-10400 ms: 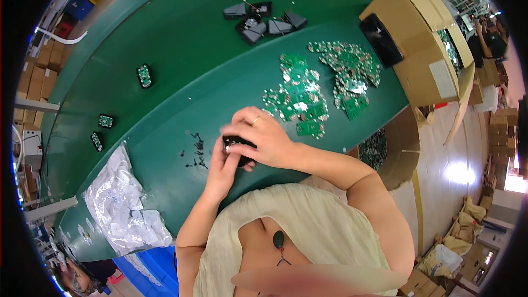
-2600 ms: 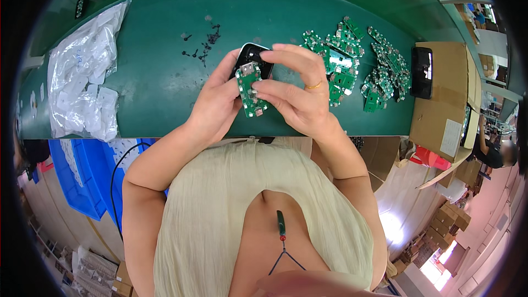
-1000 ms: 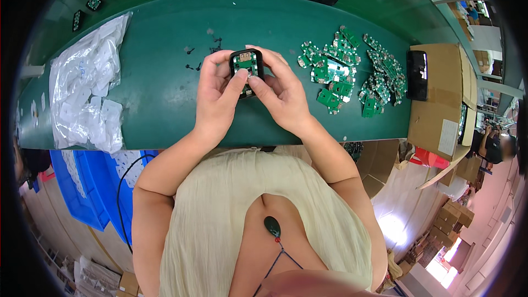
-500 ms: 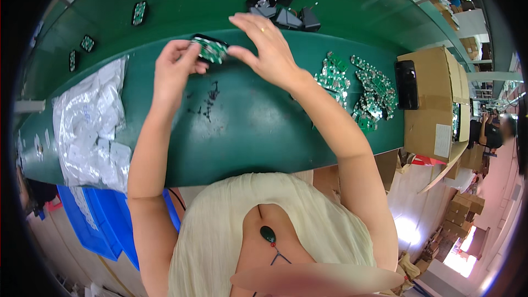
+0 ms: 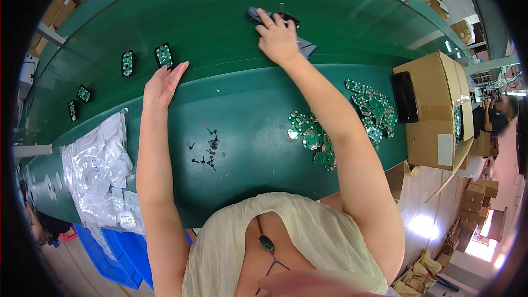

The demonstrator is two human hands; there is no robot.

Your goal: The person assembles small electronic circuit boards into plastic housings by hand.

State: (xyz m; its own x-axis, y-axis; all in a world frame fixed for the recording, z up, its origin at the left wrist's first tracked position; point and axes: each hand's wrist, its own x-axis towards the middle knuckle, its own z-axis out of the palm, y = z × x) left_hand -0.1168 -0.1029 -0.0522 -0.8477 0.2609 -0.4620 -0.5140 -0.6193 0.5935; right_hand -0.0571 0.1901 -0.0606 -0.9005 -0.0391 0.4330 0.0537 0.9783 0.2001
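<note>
Gone from my open, empty left hand [image 5: 161, 86], the board-filled case [image 5: 164, 55] lies at that hand's twelve o'clock; my half-curled right hand [image 5: 279, 38] covers grey housings [image 5: 308, 48], hold unclear: best gripped lightly.

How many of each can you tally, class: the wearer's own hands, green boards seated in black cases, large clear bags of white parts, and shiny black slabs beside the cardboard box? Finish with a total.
Wearer's own hands: 2
Green boards in black cases: 4
Large clear bag of white parts: 1
Shiny black slab: 1
Total: 8
</note>
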